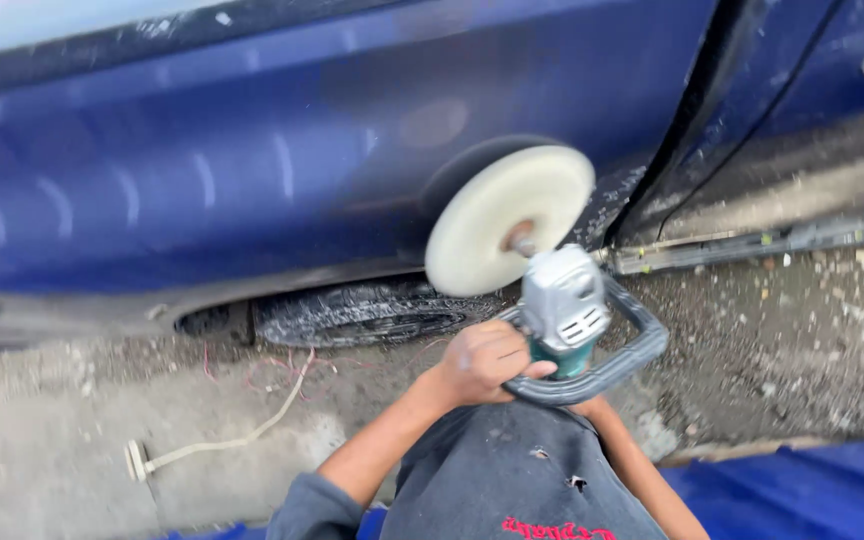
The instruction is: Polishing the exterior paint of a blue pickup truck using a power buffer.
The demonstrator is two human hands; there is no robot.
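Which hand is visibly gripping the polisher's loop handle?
The left hand, wrapped around the grey loop handle; the right hand sits hidden behind the green-bodied polisher.

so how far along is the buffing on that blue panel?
Arc-shaped swirl marks run across the blue car panel, so much of it looks gone over. The left hand grips the polisher by its loop handle, white pad at the wheel arch. The right hand is hidden. The haze isn't wiped off.

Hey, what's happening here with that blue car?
A person is holding a power polisher against the side of a blue car, just above the tyre. The left hand grips the tool's dark loop handle; the right hand is hidden behind the tool. The round cream pad meets the dusty panel. A pale cord lies on the gritty ground.
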